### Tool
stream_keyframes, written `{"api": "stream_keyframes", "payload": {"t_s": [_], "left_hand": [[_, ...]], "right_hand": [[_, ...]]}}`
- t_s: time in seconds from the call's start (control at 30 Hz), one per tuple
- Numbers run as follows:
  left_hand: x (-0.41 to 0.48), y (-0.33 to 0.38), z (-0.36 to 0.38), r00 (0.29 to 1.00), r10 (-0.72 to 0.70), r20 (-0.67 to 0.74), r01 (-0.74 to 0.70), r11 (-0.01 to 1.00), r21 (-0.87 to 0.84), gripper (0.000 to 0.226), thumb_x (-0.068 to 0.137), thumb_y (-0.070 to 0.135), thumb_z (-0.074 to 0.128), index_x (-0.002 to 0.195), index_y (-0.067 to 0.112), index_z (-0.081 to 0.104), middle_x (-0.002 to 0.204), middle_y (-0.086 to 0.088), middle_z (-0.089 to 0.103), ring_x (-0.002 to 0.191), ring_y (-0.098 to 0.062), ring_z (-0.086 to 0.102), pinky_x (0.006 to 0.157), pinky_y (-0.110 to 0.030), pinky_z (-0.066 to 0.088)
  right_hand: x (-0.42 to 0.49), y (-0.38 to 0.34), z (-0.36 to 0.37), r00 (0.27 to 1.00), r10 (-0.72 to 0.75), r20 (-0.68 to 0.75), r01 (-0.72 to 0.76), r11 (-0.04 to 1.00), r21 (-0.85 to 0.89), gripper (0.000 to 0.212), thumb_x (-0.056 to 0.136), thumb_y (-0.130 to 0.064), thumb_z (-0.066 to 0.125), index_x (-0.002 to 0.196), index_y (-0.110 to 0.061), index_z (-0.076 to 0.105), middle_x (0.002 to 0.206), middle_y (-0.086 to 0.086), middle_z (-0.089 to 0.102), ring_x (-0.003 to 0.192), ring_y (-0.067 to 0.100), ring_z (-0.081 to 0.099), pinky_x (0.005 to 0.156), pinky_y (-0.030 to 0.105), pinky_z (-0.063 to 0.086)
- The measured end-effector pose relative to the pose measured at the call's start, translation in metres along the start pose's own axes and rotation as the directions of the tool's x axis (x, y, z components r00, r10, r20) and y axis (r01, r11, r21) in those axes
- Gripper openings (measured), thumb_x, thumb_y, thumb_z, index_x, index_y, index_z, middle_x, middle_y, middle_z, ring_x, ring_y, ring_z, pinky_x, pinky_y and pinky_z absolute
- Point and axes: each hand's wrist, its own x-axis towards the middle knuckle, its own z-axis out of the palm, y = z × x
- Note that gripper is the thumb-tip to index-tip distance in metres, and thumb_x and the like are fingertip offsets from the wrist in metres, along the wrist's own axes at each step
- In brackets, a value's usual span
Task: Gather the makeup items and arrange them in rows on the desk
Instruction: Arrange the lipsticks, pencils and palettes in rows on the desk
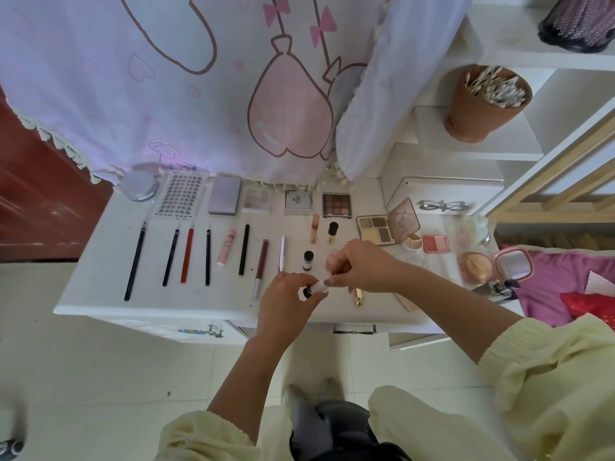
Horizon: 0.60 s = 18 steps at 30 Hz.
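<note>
Pale yellow knit sleeves (549,377) lead to the hands: left hand (286,299) and right hand (364,266) pinch a small white black-capped tube (316,288) between them, over the white surface (100,294) near its front edge.

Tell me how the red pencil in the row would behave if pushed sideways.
The red pencil looks slim and round, so it would probably roll toward the neighbouring dark pencil. It lies straight, so it is likely stiff, and seems light for its length.
</note>
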Motion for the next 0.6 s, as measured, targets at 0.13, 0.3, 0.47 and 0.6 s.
{"api": "stream_keyframes", "payload": {"t_s": [0.13, 0.3, 0.47, 0.6], "left_hand": [[0.0, -0.001, 0.0, 0.999, -0.017, -0.029, 0.017, 1.0, -0.007, 0.026, 0.078, 0.039, 0.077, 0.1, 0.026, 0.072, 0.079, 0.029, 0.043, 0.086, -0.003, 0.052, 0.069, -0.005, 0.033], [0.002, -0.006, 0.003, 0.999, 0.002, -0.043, -0.001, 1.0, 0.016, 0.025, 0.079, 0.037, 0.077, 0.1, 0.024, 0.073, 0.079, 0.024, 0.049, 0.088, -0.003, 0.049, 0.068, -0.007, 0.032], [0.003, -0.01, 0.004, 0.997, 0.001, -0.076, 0.001, 1.0, 0.025, 0.021, 0.081, 0.037, 0.075, 0.096, 0.023, 0.072, 0.086, 0.013, 0.068, 0.086, -0.008, 0.052, 0.072, -0.018, 0.038], [0.001, -0.014, 0.005, 0.995, -0.075, -0.061, 0.074, 0.997, -0.022, 0.021, 0.083, 0.04, 0.072, 0.096, 0.025, 0.07, 0.084, 0.015, 0.066, 0.081, -0.005, 0.057, 0.073, -0.017, 0.039]], "right_hand": [[-0.001, -0.003, -0.002, 1.0, -0.019, -0.003, 0.018, 0.991, -0.132, 0.036, 0.081, -0.026, 0.077, 0.113, -0.012, 0.068, 0.087, -0.005, 0.059, 0.074, 0.006, 0.054, 0.062, 0.016, 0.038], [-0.003, -0.003, 0.003, 0.999, -0.041, -0.02, 0.03, 0.913, -0.406, 0.023, 0.087, -0.018, 0.067, 0.11, -0.014, 0.066, 0.104, 0.003, 0.06, 0.091, 0.018, 0.057, 0.074, 0.029, 0.047], [-0.008, 0.0, 0.001, 0.993, -0.088, -0.083, 0.047, 0.913, -0.405, 0.019, 0.09, -0.013, 0.062, 0.109, -0.015, 0.065, 0.1, -0.002, 0.049, 0.088, 0.016, 0.051, 0.07, 0.026, 0.038], [-0.007, 0.013, 0.004, 0.986, -0.046, -0.163, 0.011, 0.978, -0.209, 0.021, 0.085, -0.021, 0.071, 0.106, -0.021, 0.069, 0.1, -0.003, 0.058, 0.093, 0.015, 0.055, 0.082, 0.029, 0.046]]}}
